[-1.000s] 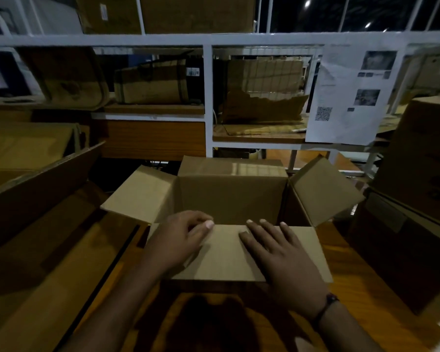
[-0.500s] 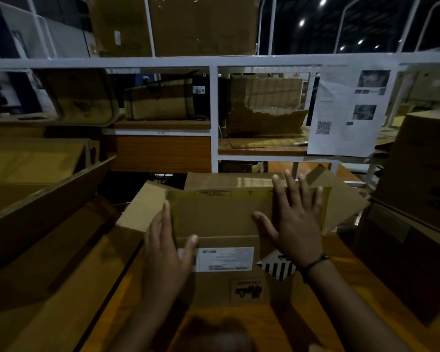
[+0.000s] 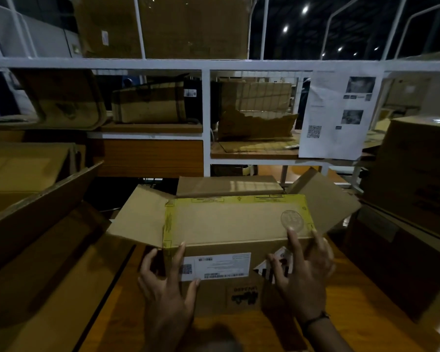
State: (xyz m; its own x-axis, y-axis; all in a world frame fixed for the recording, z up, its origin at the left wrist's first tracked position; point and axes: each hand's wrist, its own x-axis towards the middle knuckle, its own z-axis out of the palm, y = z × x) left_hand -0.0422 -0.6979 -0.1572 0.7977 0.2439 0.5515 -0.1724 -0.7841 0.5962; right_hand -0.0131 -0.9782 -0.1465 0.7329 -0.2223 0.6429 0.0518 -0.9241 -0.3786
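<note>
A brown cardboard box (image 3: 221, 290) stands on the wooden table (image 3: 127, 313) in front of me. Its near flap (image 3: 229, 222), edged with yellow tape, is folded over the top. The left flap (image 3: 140, 217), right flap (image 3: 323, 199) and far flap (image 3: 229, 185) stand open. A white shipping label (image 3: 221, 266) is on the front face. My left hand (image 3: 168, 283) has spread fingers at the box's front left corner. My right hand (image 3: 302, 273) has spread fingers at the front right corner, one fingertip on the top edge.
A white metal shelf rack (image 3: 206, 110) rises behind the box, holding cartons and torn cardboard. A printed sheet (image 3: 338, 115) hangs from it at the right. Flat cardboard lies stacked at the left (image 3: 31, 224). Dark boxes (image 3: 414, 194) crowd the right side.
The near flap was lying outward under both hands, then got folded up and over the top. Both hands have now drawn back from the flap to the box's front corners.
</note>
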